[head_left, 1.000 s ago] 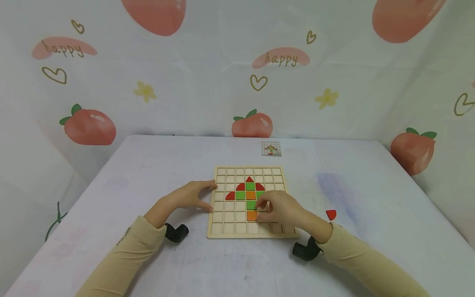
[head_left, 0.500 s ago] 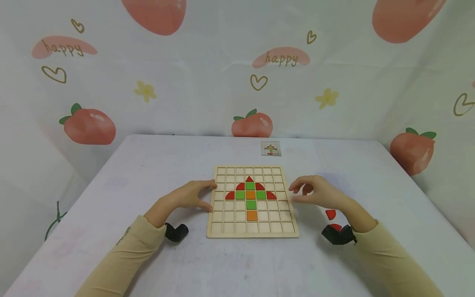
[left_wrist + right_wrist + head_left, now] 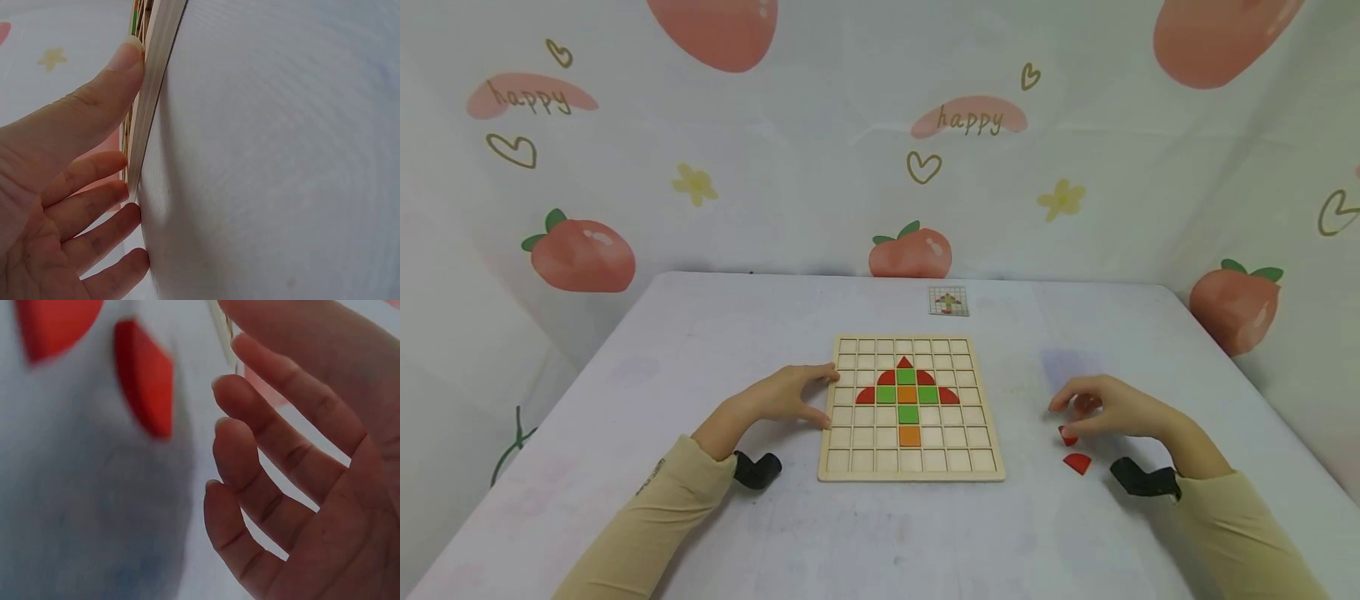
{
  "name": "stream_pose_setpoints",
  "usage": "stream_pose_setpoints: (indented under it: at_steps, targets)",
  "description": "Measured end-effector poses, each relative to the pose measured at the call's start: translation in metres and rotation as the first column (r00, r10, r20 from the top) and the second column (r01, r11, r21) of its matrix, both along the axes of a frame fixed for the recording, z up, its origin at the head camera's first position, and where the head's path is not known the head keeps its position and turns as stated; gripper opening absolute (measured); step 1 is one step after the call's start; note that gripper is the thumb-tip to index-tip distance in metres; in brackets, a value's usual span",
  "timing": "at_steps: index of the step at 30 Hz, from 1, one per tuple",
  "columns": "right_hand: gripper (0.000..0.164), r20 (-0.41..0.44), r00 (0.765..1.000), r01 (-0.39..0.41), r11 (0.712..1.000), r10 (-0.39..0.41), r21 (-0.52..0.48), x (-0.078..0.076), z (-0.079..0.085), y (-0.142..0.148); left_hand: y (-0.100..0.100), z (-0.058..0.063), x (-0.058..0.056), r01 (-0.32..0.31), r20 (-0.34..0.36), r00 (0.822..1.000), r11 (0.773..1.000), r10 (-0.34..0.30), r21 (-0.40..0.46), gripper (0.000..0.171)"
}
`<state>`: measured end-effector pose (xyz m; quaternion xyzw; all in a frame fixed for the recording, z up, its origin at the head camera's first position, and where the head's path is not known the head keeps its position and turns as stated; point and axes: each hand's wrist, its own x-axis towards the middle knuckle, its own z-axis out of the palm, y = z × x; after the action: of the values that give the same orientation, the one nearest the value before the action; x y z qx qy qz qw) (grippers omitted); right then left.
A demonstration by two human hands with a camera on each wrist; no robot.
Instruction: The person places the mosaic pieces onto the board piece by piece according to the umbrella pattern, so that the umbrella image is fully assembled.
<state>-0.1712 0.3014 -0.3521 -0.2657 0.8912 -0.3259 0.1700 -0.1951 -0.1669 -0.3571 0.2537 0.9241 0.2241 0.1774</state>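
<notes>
A wooden grid board (image 3: pixel 862 459) lies mid-table. Set in its cells are a red triangle (image 3: pixel 904 362), red quarter-circle pieces, several green squares and two orange squares, one being the lower orange square (image 3: pixel 910 436). My left hand (image 3: pixel 785 395) rests thumb and fingertips along the board's left edge; in the left wrist view the thumb (image 3: pixel 103 94) touches the rim. Away to the right, my right hand (image 3: pixel 1123 410) hovers with loosely bent fingers over two loose red quarter-circles, partly covering the farther quarter-circle (image 3: pixel 1068 438). The nearer quarter-circle (image 3: pixel 1078 464) lies uncovered. Nothing is held in the right wrist view.
Behind the board, a small pattern card (image 3: pixel 949 301) with a similar coloured figure lies near the table's back edge. A printed cloth (image 3: pixel 820 167) hangs behind the table. Black wrist-worn pieces (image 3: pixel 1142 478) sit at both cuffs.
My right hand has left the board and moved right to the loose red quarter-circles. A red quarter-circle now shows at the figure's right end, where the hand was. My left hand has stayed put.
</notes>
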Motion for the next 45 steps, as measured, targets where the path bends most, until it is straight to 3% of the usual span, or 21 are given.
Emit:
stream_pose_setpoints:
  at_steps: [5,11,23,35,45]
  targets:
    - [0.024,0.029,0.997,-0.063,0.997,0.065,-0.052,0.002,-0.008,0.017,0.000,0.000,0.000,0.005,-0.006,1.000,1.000,-0.005,0.002,0.069]
    - [0.022,-0.001,0.992,-0.126,0.985,0.127,-0.119,0.001,-0.016,0.025,0.000,0.000,0.001,-0.013,0.008,1.000,1.000,0.013,0.003,0.069]
    - [0.020,-0.035,0.992,-0.126,0.986,0.123,-0.111,-0.001,-0.024,0.024,0.000,-0.001,0.001,-0.012,0.000,1.000,1.000,0.012,0.001,0.069]
    - [0.018,-0.098,0.990,-0.110,0.989,0.101,-0.095,0.003,-0.020,0.018,0.000,-0.001,0.001,-0.005,-0.005,1.000,1.000,0.005,-0.001,0.070]
    - [0.024,-0.088,0.988,-0.138,0.985,0.129,-0.106,0.004,-0.020,0.016,0.000,-0.001,0.000,-0.006,-0.011,1.000,1.000,0.006,-0.012,0.069]
